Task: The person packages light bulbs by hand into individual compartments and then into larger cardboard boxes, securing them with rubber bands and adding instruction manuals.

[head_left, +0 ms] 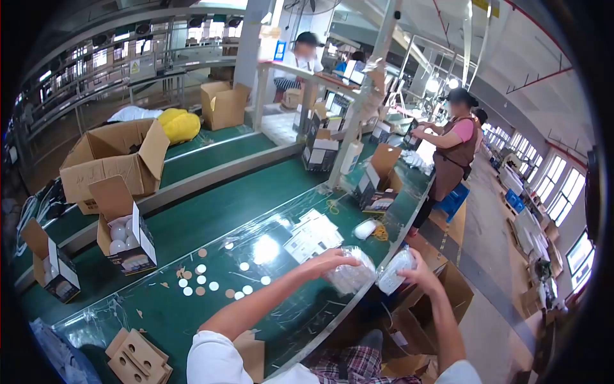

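Observation:
My left hand [332, 261] is closed on a clear plastic-wrapped pack [352, 274] at the table's front edge. Just to the right, my right hand [419, 274] grips another wrapped whitish pack [395, 271], held over the edge above an open cardboard box [448, 291]. A narrow gap lies between the two packs. What is inside the wrapping is too blurred to tell. Behind my left hand, white printed sheets [313, 235] lie on the green table [281, 320]. A white computer mouse-like object [365, 229] and yellow bands [380, 232] are beyond the packs.
Open boxes of white bulbs [128, 240] stand at the left, near a large carton [112, 173]. White and brown discs [201, 280] are scattered left of my arm. Cardboard inserts [137, 358] lie at lower left. A co-worker [451, 150] stands beyond, at the right.

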The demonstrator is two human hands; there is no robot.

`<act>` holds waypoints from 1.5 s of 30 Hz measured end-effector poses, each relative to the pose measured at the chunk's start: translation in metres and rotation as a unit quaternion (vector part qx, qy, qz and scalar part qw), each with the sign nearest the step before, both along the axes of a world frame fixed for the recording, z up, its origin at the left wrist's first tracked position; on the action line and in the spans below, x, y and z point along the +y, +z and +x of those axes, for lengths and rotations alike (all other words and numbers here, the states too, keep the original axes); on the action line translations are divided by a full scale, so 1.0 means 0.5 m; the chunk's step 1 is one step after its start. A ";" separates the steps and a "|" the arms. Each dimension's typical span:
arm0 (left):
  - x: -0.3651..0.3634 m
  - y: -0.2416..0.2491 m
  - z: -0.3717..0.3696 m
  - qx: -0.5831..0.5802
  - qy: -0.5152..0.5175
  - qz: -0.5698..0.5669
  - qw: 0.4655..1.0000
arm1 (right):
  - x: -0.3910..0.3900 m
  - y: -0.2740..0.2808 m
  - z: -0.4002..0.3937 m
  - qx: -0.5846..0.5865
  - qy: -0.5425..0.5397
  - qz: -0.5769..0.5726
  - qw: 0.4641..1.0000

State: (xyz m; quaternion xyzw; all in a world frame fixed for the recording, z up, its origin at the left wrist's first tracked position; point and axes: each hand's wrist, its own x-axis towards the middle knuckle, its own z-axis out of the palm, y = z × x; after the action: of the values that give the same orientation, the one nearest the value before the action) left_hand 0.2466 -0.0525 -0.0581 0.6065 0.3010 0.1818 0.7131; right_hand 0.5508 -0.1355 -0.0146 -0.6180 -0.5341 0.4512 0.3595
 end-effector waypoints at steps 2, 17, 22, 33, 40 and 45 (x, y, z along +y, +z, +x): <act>0.025 -0.023 -0.043 0.118 -0.063 0.037 0.990 | 0.054 0.033 -0.036 -0.092 0.067 -0.059 0.992; 0.041 -0.072 -0.101 0.139 0.136 0.302 0.933 | 0.288 -0.088 -0.205 -0.372 0.143 0.220 0.890; 0.006 -0.031 -0.134 0.166 0.122 0.379 0.902 | 0.217 -0.067 -0.160 -0.291 0.079 0.285 0.910; 0.465 0.187 -0.045 0.131 0.348 0.370 0.852 | 0.604 -0.004 0.409 -0.035 -0.104 0.341 0.934; 0.707 0.289 0.036 0.230 0.292 0.289 0.882 | 0.910 0.044 0.436 0.067 -0.005 0.282 0.957; 0.702 0.379 0.034 0.353 0.293 0.317 0.830 | 1.081 0.123 0.456 0.062 0.050 0.225 0.971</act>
State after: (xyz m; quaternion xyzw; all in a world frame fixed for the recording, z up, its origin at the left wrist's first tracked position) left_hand 0.2638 0.2983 0.1315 0.7056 0.6217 0.2410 0.2399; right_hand 0.7786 0.4049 0.0467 -0.4648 -0.6288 0.3740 0.4987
